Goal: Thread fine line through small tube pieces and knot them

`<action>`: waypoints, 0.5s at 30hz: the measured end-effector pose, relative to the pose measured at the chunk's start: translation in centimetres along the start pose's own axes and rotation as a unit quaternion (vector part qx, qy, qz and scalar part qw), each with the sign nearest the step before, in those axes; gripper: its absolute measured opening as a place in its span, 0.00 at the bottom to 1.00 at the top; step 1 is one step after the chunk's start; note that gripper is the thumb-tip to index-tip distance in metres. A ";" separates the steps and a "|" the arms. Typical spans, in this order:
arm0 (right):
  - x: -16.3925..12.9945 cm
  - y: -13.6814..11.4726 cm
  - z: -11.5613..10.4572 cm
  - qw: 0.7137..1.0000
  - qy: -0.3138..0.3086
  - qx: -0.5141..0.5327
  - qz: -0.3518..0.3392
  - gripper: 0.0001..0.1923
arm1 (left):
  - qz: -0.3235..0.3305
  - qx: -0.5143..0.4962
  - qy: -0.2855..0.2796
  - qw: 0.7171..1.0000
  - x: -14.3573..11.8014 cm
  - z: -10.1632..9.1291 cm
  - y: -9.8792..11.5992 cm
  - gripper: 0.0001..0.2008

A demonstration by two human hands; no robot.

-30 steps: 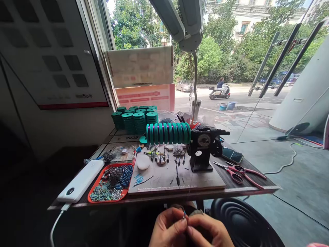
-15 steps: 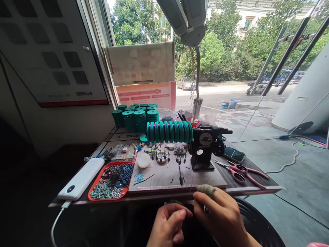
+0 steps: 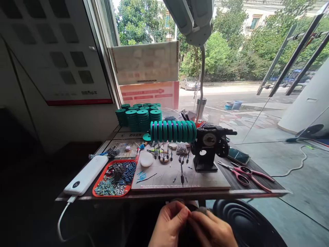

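My left hand [image 3: 169, 224] is closed in a pinch below the table's front edge, thumb pressed to forefinger. Meeting its fingertips is my right hand [image 3: 214, 228], also closed, with a greyish wrap [image 3: 202, 210] on one finger. A faint thin line comes down over the board's edge to the fingers; whatever else they pinch is hidden. Beyond the hands, a black hand-cranked winder [image 3: 205, 147] with a dial carries a row of green ring spools [image 3: 172, 131]. Small dark rig parts [image 3: 182, 178] hang or lie in front of it on the pale board [image 3: 159, 182].
At left stand a red tray [image 3: 96, 192] of small metal and blue parts and a white power bank [image 3: 86, 175] on a cable. Pink-handled scissors and pliers [image 3: 246, 175] lie right, near a phone [image 3: 239, 156]. Green spool stacks [image 3: 137, 118] and a lamp [image 3: 197, 24] stand behind.
My right hand has moved down and left, so its fingertips now meet those of my left hand. The view has shifted slightly, with the table appearing further right.
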State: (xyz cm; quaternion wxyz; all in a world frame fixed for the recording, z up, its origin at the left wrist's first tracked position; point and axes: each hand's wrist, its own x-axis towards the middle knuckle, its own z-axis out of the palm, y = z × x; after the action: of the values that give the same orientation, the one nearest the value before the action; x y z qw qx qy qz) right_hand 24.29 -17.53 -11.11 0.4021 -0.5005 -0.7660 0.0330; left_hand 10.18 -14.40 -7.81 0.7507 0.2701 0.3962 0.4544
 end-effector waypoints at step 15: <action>4.9 -2.6 4.8 0.981 0.019 -0.128 -0.141 0.17 | 0.039 0.341 0.002 0.939 -3.6 -2.9 9.8 0.11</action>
State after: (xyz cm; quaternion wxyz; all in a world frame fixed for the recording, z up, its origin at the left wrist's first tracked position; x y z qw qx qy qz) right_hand 18.41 -13.23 -10.34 0.3500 -0.4352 -0.8188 -0.1324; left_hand 2.19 -13.20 -0.57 0.5945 0.5243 0.5182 0.3211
